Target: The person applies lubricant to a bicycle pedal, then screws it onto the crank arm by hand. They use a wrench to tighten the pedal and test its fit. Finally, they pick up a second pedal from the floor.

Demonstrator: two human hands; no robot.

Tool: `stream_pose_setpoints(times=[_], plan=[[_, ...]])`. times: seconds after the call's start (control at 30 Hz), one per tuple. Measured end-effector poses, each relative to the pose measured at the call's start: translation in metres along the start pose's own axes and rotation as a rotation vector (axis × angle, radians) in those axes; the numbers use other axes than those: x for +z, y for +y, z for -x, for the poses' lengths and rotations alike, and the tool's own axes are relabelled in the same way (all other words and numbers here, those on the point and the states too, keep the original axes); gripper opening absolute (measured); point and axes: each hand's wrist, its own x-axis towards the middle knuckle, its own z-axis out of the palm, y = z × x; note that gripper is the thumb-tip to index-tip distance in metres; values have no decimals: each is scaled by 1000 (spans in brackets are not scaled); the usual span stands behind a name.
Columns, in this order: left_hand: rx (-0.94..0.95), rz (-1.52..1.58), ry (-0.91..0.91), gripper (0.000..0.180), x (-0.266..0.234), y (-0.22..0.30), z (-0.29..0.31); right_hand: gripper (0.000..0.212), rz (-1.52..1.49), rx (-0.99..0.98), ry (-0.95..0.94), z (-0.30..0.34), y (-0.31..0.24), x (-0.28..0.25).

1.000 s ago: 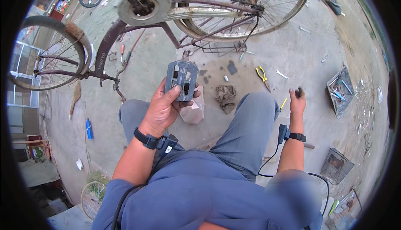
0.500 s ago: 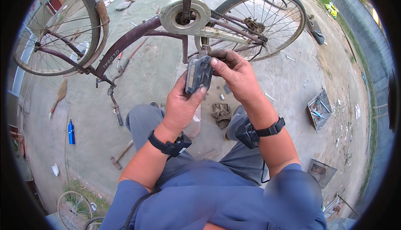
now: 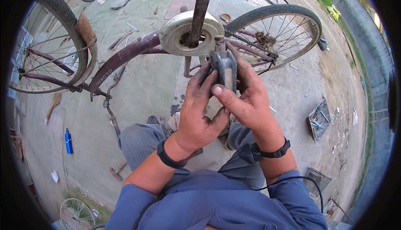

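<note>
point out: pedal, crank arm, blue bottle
pedal (image 3: 225, 69), head view, on its narrow grey edge between both hands.
crank arm (image 3: 199, 11), head view, mid-shaft of the dark rusty bar.
blue bottle (image 3: 68, 141), head view, middle of its body, lying on the ground.

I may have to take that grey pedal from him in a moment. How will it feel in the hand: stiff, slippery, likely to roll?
The pedal looks like a rigid moulded block, so probably stiff. Both hands, left hand and right hand, are smeared dark, so it may be greasy and slippery. Its flat sides suggest it would lie still rather than roll.
</note>
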Motion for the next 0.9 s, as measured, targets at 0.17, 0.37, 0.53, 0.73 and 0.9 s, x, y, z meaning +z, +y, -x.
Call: stream_pose_setpoints(times=[0.17, 0.37, 0.53, 0.73, 0.9], plan=[[-128, 297, 79, 53, -22, 2, -29, 74, -116, -36, 92, -18, -19, -2], [-428, 700, 104, 35, -26, 8, -74, 51, -293, 87, 119, -33, -39, 2], [-536, 975, 56, 37, -28, 17, -97, 41, -532, 187, 161, -46, -46, 3], [-560, 937, 39, 34, -37, 24, -104, 40, -791, 274, 131, -57, -49, 5], [-551, 932, 33, 33, -43, 25, -104, 44, -852, 339, 141, -58, -50, 9]])
